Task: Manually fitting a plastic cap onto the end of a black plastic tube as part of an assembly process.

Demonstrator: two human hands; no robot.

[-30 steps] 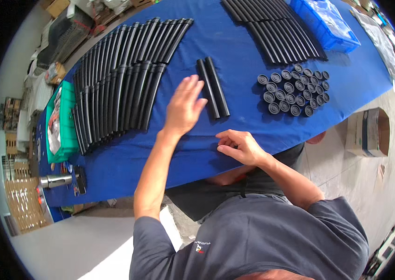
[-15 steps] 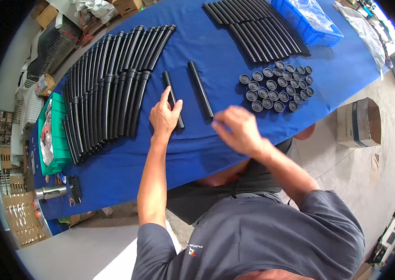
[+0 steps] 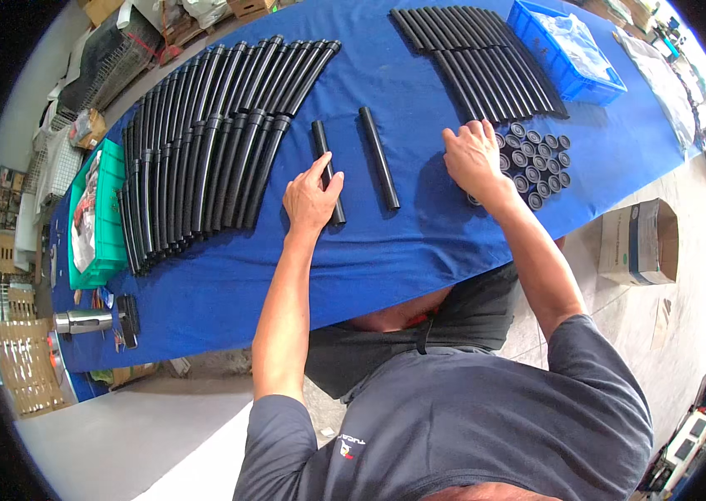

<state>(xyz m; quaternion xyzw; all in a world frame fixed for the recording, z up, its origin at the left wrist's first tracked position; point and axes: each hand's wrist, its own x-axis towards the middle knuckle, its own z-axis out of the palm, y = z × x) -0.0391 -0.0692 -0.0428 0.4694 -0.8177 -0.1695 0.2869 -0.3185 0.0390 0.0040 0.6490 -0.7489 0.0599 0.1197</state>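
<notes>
My left hand (image 3: 311, 202) rests over a short black tube (image 3: 319, 138) lying on the blue cloth, index finger along it and thumb at its other side. To its right lies a second, loose black tube (image 3: 379, 159), touched by neither hand. My right hand (image 3: 474, 160) reaches over the left part of a group of round black end caps (image 3: 532, 174), its fingers stretched forward and apart from the thumb. The hand covers several caps, and no cap shows in its fingers.
Rows of black tubes with collared ends (image 3: 202, 167) fill the table's left; plain black tubes (image 3: 486, 71) lie at the back right beside a blue bin (image 3: 592, 84). A green crate (image 3: 108, 242) stands at the left edge. An open carton (image 3: 627, 244) sits on the floor to the right.
My right hand has moved right and away from me, from near the loose tube to the caps. My left hand stays on its tube. The whole view has shifted slightly.
</notes>
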